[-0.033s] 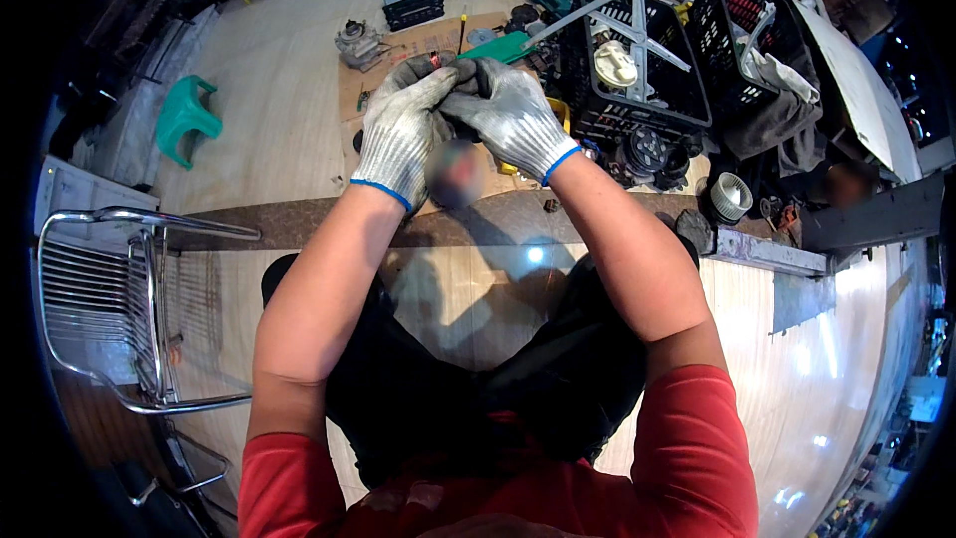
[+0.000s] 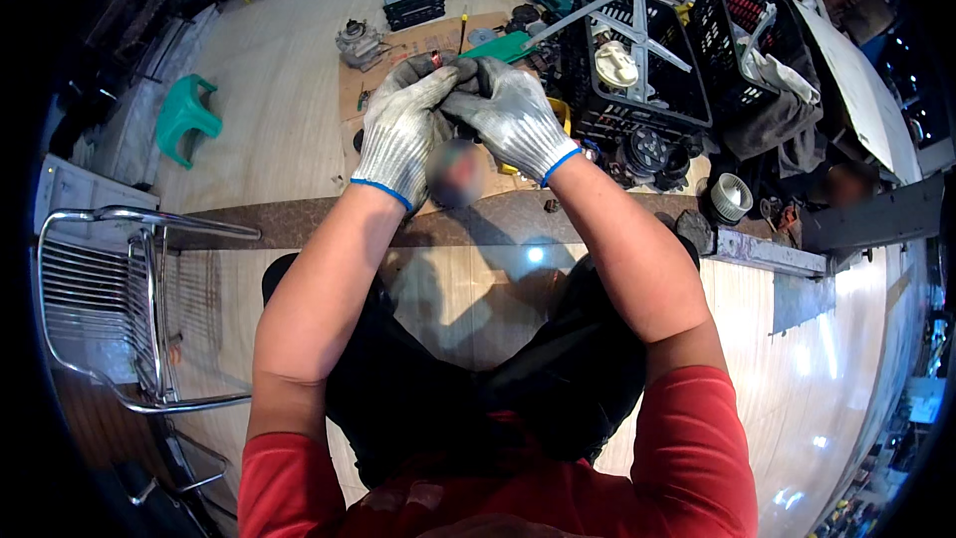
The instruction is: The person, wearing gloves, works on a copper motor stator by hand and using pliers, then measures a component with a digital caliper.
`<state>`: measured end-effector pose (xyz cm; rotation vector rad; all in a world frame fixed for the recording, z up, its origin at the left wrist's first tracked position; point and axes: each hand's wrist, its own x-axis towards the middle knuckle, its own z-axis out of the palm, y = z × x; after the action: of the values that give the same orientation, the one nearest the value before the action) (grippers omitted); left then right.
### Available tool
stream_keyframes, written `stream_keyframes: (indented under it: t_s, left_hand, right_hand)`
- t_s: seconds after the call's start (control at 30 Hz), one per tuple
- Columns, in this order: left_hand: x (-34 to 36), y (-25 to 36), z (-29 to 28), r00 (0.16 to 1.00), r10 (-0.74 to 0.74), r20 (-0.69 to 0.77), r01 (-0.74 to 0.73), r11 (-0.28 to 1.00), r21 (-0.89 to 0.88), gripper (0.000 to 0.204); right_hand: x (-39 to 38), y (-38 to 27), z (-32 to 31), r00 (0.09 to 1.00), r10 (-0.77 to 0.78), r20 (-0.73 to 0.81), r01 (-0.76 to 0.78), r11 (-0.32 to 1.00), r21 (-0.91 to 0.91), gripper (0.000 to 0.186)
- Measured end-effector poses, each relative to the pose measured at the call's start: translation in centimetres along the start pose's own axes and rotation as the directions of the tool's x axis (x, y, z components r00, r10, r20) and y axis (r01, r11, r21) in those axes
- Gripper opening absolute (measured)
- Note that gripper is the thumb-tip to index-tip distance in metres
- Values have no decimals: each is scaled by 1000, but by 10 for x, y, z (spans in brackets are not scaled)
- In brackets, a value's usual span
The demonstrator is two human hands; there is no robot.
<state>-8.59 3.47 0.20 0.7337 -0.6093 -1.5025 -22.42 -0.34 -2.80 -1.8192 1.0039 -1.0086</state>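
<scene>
My left hand (image 2: pixel 406 115) and my right hand (image 2: pixel 511 115) wear whitish knit gloves with blue cuffs and darkened fingers. They meet in front of me above the cardboard sheet (image 2: pixel 351 100), fingers curled in and pressed together. Whatever they hold is mostly hidden by the gloves; a small red bit (image 2: pixel 435 59) shows at the left fingertips. Below the hands, between the wrists, is a rounded, smeared shape (image 2: pixel 455 177) too blurred to name. A green flat piece (image 2: pixel 498 48) lies just beyond my right fingers.
Black crates (image 2: pixel 637 115) full of parts stand at the right, a grey metal bracket across one. Near them sit dark round parts (image 2: pixel 645 151) and a white fan wheel (image 2: pixel 730 196). A metal part (image 2: pixel 358 44), a black box (image 2: pixel 412 4), a green stool (image 2: pixel 187 120) and a chrome chair (image 2: pixel 149 309) stand left.
</scene>
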Motion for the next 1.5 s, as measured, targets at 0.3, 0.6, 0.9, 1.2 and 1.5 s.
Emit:
stream_keyframes:
  t_s: [0.3, 0.6, 0.9, 1.2, 1.5]
  left_hand:
    - [27, 4, -22, 998, 61, -20, -63, 991, -121, 18]
    - [32, 17, -39, 994, 110, -16, -111, 987, -119, 17]
    - [21, 33, -35, 977, -73, 200, 80, 996, -27, 22]
    - [9, 45, -31, 895, -376, 241, 132, 738, 662, 31]
    - [14, 30, -34, 916, -311, 254, -22, 594, 804, 34]
  right_hand:
    - [-2, -6, -21, 968, 118, 222, -157, 973, 170, 31]
    - [-14, -32, -16, 902, 315, 295, -351, 933, 77, 32]
    - [-6, -27, -30, 900, 321, 296, -319, 946, -57, 32]
    - [1, -9, -50, 954, 241, 176, -223, 967, -120, 31]
    - [-6, -26, -44, 968, 242, 72, -242, 970, -11, 34]
